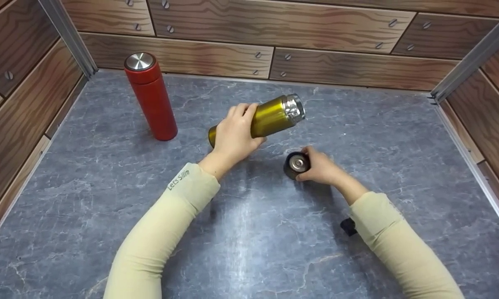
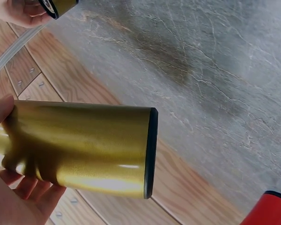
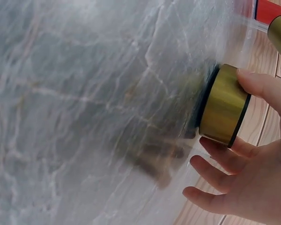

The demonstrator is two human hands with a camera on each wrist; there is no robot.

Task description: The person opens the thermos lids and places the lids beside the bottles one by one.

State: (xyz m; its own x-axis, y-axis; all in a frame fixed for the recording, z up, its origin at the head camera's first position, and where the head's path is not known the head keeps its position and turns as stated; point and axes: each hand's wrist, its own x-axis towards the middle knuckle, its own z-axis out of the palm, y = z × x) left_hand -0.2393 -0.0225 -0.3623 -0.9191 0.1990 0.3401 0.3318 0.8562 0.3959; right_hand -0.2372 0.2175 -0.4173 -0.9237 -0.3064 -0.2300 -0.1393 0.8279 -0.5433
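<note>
My left hand (image 1: 234, 132) grips a gold thermos bottle (image 1: 271, 117) around its body and holds it tilted above the table. Its bare steel neck (image 1: 294, 108) points up and to the right, with no lid on. In the left wrist view, the bottle's black-edged base (image 2: 151, 152) shows plainly. My right hand (image 1: 321, 167) pinches the bottle's round lid (image 3: 223, 105) between thumb and fingers. That lid is gold with black rims, and its steel inner side faces up toward the head camera. It sits at the table surface or just above; I cannot tell which.
A red thermos bottle (image 1: 153, 99) with a steel-topped lid stands upright at the back left. The grey marbled tabletop (image 1: 241, 249) is bordered by wood-patterned walls (image 1: 216, 54). A small black object (image 1: 348, 226) shows partly from under the right sleeve.
</note>
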